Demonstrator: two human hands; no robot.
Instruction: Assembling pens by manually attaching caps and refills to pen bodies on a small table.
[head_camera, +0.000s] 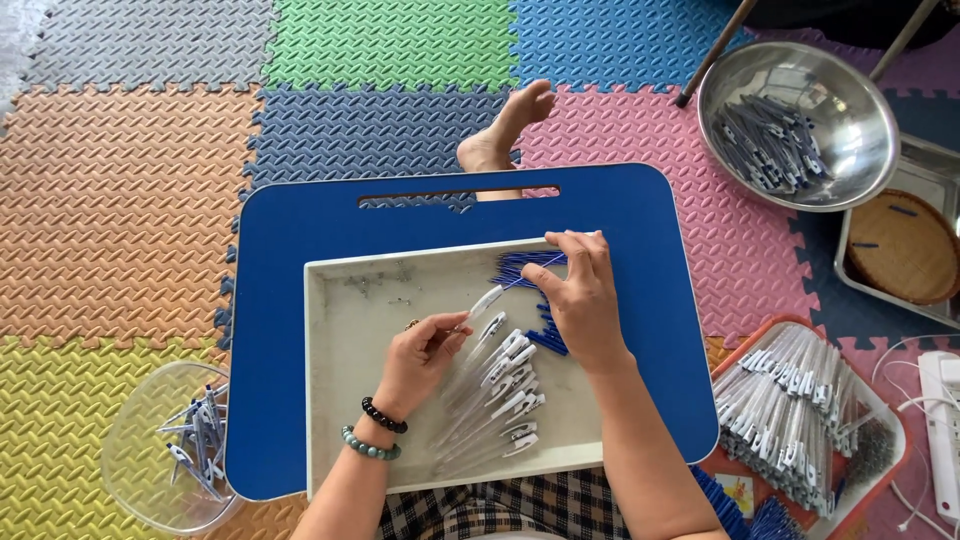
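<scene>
Over the white tray (340, 300), left hand (420, 355) pinching a pen barrel (483, 303), right hand (580, 295) pinching a blue refill (530, 275)

A shiny round steel bowl (800, 125) sits on textured, matt foam floor tiles (130, 190) of many colours. Smooth blue plastic lap board (290, 300) carries a scuffed white tray (350, 310) of glossy clear-and-white plastic pen barrels (500, 390).

One camera sits on the person's head, looking almost straight down from close above the blue lap desk (300, 330), its white tray (360, 400) and the surrounding foam mats (130, 190).
</scene>
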